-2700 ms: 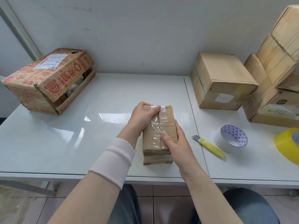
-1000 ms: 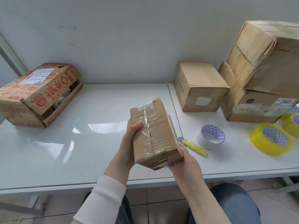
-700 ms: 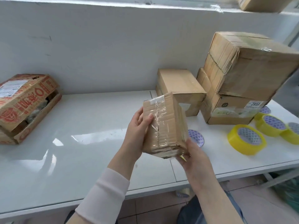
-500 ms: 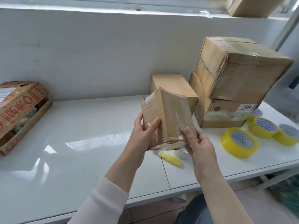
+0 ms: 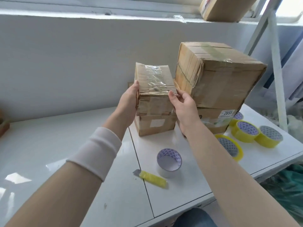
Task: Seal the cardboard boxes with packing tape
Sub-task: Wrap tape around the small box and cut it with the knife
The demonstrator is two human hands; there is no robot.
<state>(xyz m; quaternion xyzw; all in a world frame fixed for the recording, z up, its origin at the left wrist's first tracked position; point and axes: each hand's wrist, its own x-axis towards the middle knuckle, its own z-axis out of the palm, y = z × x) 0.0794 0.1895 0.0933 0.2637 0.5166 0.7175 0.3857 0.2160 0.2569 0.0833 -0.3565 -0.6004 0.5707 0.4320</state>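
**A:** What is at the centre of the view?

**B:** A small cardboard box with crinkled clear tape along its top seam. It is held at the far side of the white desk. It is on, or just above, a plain cardboard box; I cannot tell whether they touch.

**A:** And the hands?

**B:** They are apart, one on each side, both clamped on the small cardboard box. The left hand wraps its left face. The right hand pinches the near right corner, with the thumb on the top edge. A grip from both sides holds it level, which would suit setting it on a stack.

**A:** So this one is sealed?

**B:** It looks so, judging by the tape over the seam. It is probably being put with the finished ones. Just to its right, a large taped box rests on a labelled box.

**A:** Where are the tools?

**B:** Nearer the person, within easy reach. A clear tape roll lies just beside a yellow utility knife. Three yellow tape rolls lie together at the right end of the desk, likely spares. One more box sits on the window ledge above.
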